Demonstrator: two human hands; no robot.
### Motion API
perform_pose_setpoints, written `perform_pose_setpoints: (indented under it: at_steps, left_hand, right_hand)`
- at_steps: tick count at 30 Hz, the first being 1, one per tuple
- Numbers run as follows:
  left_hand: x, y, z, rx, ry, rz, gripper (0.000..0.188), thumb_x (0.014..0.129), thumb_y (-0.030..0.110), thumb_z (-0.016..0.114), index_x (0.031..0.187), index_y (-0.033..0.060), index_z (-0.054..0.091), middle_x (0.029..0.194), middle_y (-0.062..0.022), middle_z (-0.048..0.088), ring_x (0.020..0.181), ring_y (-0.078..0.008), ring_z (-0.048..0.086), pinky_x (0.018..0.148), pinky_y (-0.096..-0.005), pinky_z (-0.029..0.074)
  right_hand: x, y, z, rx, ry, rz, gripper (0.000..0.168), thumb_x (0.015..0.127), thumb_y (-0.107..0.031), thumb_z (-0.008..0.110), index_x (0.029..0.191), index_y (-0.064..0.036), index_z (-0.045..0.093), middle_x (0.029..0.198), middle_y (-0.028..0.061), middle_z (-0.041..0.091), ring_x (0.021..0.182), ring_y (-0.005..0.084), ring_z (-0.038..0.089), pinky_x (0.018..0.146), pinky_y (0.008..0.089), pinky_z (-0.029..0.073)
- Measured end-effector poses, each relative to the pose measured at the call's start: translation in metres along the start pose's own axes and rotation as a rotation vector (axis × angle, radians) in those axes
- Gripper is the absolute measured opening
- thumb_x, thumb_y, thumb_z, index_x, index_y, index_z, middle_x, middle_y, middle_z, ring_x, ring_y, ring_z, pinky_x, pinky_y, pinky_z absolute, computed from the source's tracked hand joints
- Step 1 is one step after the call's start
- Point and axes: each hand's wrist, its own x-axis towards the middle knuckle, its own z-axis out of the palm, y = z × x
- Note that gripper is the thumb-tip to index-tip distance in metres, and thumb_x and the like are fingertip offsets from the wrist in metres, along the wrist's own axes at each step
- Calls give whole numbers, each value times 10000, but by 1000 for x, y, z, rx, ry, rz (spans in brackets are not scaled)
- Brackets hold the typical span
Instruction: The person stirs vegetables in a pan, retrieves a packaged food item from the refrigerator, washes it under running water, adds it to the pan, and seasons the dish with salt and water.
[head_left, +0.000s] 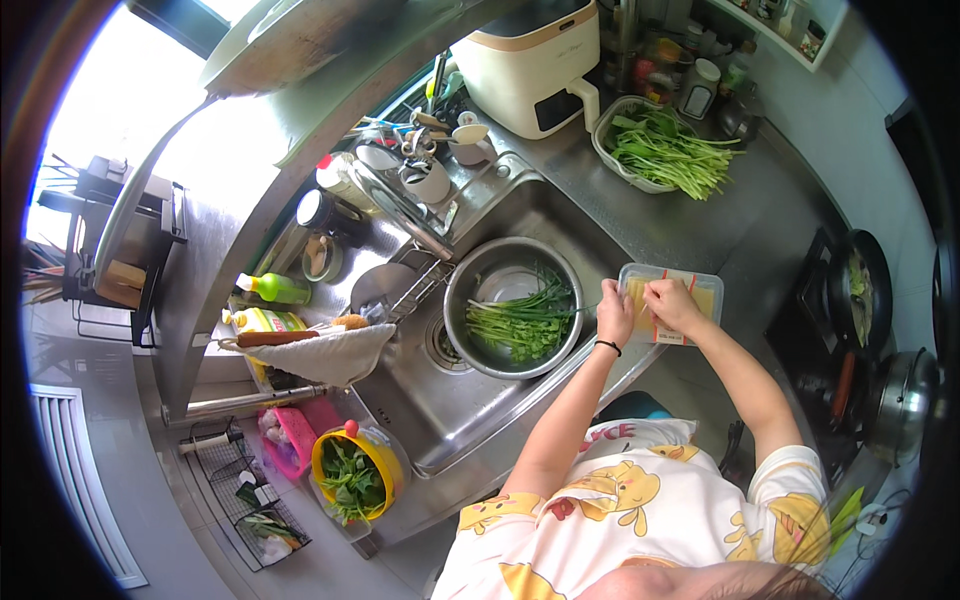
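At the counter's front edge, right of the sink, is a clear plastic food container (707, 281) with a red-and-white label band and pale yellow contents. My left hand (614, 313) grips its left rim. Over its top, my right hand (671, 304) is curled with the fingers bent against the cover or label; whether it pinches part of it I cannot tell. Left of my hands, a steel basin (454, 330) stands in the steel sink (420, 420), holding leafy green herbs (517, 322) and a little water.
A white basket (609, 159) of green stems (686, 150) stands by the air fryer (532, 67). The faucet (401, 210) reaches over the sink. A yellow basket (386, 469) of leaves is at the lower left, a frying pan (885, 292) on the stove at right.
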Motion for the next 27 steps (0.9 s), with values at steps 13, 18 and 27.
perform_pose_setpoints:
  at_steps: [13, 18, 27]
  left_hand:
    - [-16, -50, -37, 159, 5, -134, 492, 823, 22, 505, 1298, 116, 412, 821, -225, 628, 786, -398, 622, 700, -443, 480]
    - [-7, -70, -58, 140, 7, -124, 521, 809, 28, 515, 1316, 65, 399, 845, -234, 630, 812, -396, 621, 720, -449, 480]
    - [11, -57, -86, 143, -63, -202, 539, 824, 84, 534, 1341, 78, 385, 931, -238, 636, 899, -375, 624, 797, -413, 480]
  right_hand:
    - [6, -10, 60, -577, -162, -25, 330, 840, -215, 481, 746, 68, 624, 795, 295, 614, 796, 431, 615, 755, 482, 490]
    - [-6, -2, 69, -483, -110, -110, 233, 854, -179, 484, 778, 6, 604, 751, 247, 624, 753, 411, 624, 704, 490, 493]
    - [-13, -27, 59, -403, -120, -438, 143, 790, -148, 554, 720, -30, 592, 715, 189, 616, 691, 369, 619, 649, 443, 500]
